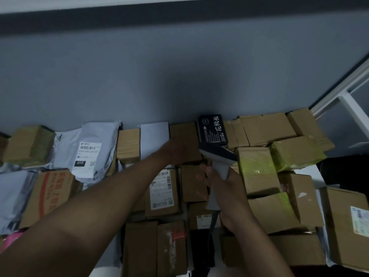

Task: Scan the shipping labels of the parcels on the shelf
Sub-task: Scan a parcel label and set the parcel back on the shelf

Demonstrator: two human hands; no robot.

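Forearms reach up the frame, right hand [223, 188] wrapped round the scanner [218, 158] grip at centre, left hand [175, 151] resting on 1 brown box [184, 142], fingers unclear, a stiff, likely light parcel best taken by its edges.

Head camera looks steeply down, close over the parcels [162, 193].

Brown cardboard parcels [185, 142] and grey mailer bags [93, 148], some showing white shipping labels [162, 189], lie packed edge to edge across the shelf [307, 172], against its back edge.
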